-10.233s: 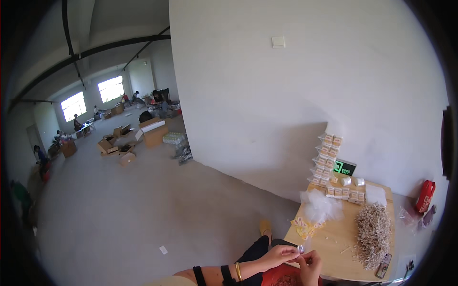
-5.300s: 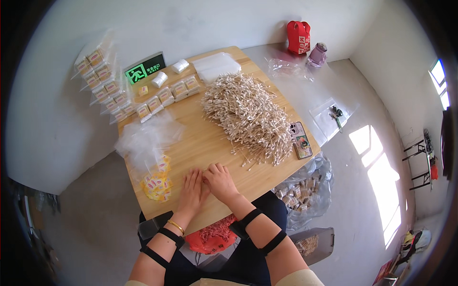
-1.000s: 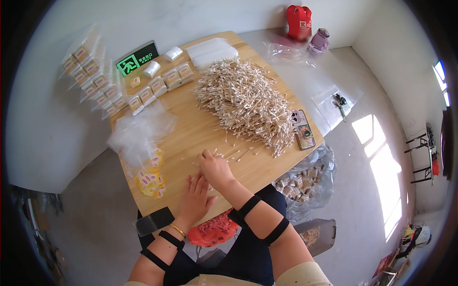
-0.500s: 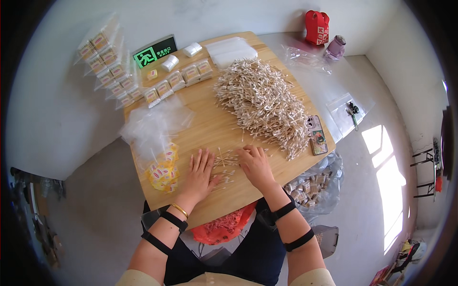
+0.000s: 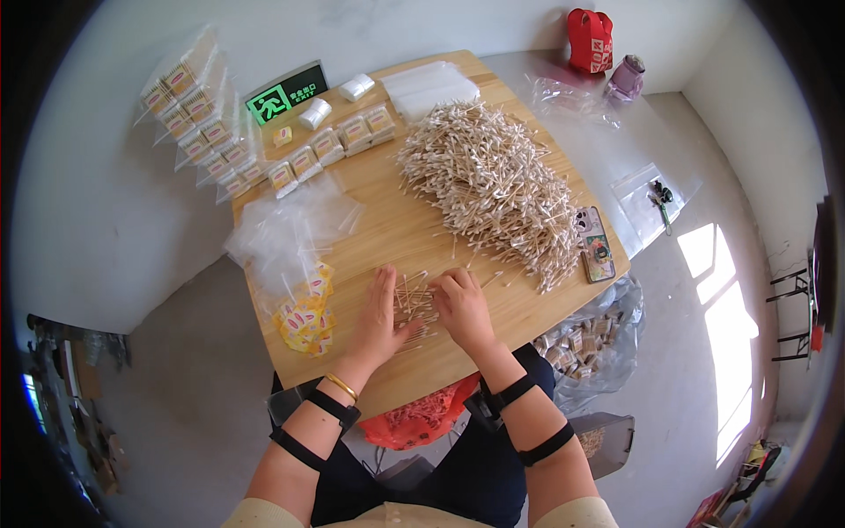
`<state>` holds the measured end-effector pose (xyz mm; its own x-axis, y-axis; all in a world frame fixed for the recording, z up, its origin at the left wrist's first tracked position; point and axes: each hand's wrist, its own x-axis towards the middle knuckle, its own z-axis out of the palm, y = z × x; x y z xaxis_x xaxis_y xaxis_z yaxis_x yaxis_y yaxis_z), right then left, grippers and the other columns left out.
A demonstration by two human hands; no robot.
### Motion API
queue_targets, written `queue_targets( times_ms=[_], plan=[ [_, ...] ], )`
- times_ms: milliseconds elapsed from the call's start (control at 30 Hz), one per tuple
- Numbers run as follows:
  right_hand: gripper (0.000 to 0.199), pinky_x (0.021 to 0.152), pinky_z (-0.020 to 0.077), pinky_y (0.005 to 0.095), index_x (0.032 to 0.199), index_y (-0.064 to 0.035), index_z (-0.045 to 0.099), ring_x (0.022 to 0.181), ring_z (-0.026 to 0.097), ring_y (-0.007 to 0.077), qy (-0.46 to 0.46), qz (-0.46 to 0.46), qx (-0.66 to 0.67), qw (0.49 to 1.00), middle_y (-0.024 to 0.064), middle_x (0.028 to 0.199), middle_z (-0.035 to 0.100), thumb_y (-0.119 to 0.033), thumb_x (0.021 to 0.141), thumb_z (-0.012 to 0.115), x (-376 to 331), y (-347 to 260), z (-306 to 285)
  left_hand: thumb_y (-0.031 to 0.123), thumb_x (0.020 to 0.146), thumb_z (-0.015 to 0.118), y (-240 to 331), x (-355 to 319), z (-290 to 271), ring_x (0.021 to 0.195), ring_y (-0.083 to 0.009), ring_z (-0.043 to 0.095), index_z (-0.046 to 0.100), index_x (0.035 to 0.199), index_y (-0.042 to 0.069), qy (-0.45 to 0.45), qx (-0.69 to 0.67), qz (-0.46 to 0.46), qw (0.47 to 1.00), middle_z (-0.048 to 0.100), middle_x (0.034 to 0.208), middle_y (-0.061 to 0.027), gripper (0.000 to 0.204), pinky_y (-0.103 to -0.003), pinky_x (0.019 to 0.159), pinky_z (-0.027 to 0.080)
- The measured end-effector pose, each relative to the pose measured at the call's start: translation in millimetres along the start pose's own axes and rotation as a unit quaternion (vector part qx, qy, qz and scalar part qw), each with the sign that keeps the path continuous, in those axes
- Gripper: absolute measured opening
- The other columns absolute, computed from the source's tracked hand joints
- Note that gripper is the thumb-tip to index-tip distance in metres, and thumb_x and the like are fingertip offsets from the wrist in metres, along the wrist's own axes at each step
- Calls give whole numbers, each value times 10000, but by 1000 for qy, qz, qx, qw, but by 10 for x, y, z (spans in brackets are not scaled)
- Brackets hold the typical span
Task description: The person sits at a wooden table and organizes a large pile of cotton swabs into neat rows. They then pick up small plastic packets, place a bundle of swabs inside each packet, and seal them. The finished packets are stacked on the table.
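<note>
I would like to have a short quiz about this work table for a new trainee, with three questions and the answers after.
1. True or false: the yellow slips lie to the left of the left hand.
2. Fill in: between the left hand and the right hand lie loose ____.
3. The gold bracelet is worn on: A) the left wrist; B) the right wrist; C) both wrists.

Key:
1. True.
2. Cotton swabs.
3. A.
</note>
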<state>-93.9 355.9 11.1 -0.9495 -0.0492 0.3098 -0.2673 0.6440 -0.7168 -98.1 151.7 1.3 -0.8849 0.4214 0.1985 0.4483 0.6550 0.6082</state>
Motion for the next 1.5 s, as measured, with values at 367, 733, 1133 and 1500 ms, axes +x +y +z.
queue_targets(
  times_ms=[367, 733, 1133, 1500],
  plan=[
    [351, 958, 498, 457, 1173, -77, 684, 1113, 584, 375, -14, 21, 16, 1000, 144, 1172, 605, -13, 828, 696, 101, 32, 21, 147, 784, 869, 146, 228, -118, 1120, -333, 615, 389, 1550, 66, -12, 14, 20, 1000, 666, 1231, -133, 907, -464, 995, 470],
    [313, 1071, 462, 444, 1261, -10, 651, 1259, 554, 401, 0, 17, 88, 996, 199, 1344, 590, -12, 957, 575, -63, 34, 109, 322, 957, 703, 286, -133, -34, 1515, -407, 336, 354, 1552, -30, -63, 117, 50, 990, 385, 1606, -230, 774, -554, 1266, 225],
    [335, 1168, 396, 446, 1333, 10, 591, 1424, 461, 413, -1, 49, 247, 968, 229, 1412, 545, 10, 1016, 482, -105, -188, 308, 263, 932, 706, 100, -251, -37, 1532, -413, 314, 317, 1576, -7, 4, 103, 30, 994, 363, 1613, -240, 799, -567, 1266, 236],
    [352, 1210, 366, 477, 1325, -4, 619, 1414, 480, 375, -40, -49, 40, 997, 183, 1413, 568, -45, 978, 577, -152, -129, 323, 58, 828, 751, -131, -266, -374, 1072, -301, 591, 678, 1030, 102, 81, 97, -58, 990, 607, 1060, -80, 220, -447, 912, 437]
  ],
)
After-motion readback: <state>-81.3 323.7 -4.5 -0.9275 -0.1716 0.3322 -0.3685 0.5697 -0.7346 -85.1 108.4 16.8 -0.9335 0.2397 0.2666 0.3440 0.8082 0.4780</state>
